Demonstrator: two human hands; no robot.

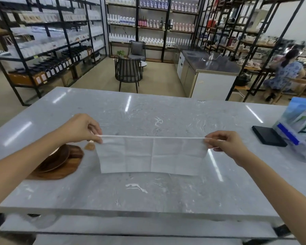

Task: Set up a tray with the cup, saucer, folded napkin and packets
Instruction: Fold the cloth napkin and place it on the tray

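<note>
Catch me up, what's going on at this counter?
A person holds a white napkin stretched above the grey marble counter. The left hand pinches its top left corner and the right hand pinches the top right, so the sheet hangs down, creased and mid-fold. At the left, a wooden tray carries a wooden saucer, with a small brown packet just beyond. No cup is visible. The napkin is not on the tray yet.

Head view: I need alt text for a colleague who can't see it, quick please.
Both hands, left and right, pinch the top corners of a white napkin, holding it stretched out above a grey marble counter. A wooden tray carrying a wooden saucer lies at the left, a small brown packet beside it; shelves of bottles stand behind.
</note>
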